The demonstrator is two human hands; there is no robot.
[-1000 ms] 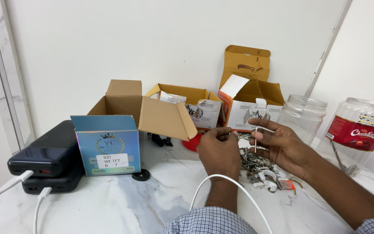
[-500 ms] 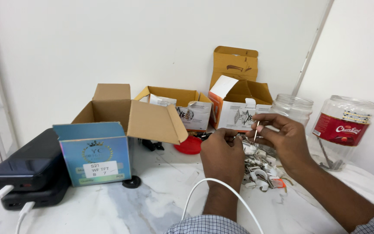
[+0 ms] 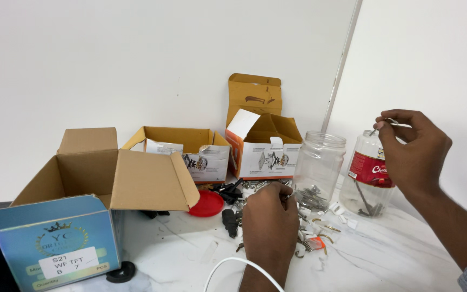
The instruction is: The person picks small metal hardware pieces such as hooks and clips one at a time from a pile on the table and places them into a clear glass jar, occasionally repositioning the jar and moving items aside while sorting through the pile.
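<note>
Now a thin metal pin [image 3: 389, 122] is pinched between the fingertips of the right hand [image 3: 414, 154], raised just above the red-labelled jar [image 3: 371, 176] at the counter's right edge. Its long axis lies roughly level, pointing left of the knuckles. The jar mouth sits directly below it, partly hidden by the hand. The left hand [image 3: 268, 227] is lowered onto a heap of metal parts [image 3: 309, 200] mid-counter, fingers curled; what they grip cannot be told. A clear jar [image 3: 320, 162] stands between the hands. Open cartons [image 3: 263, 146] are ranged behind, and a red lid [image 3: 207, 203] lies left of the heap.
</note>
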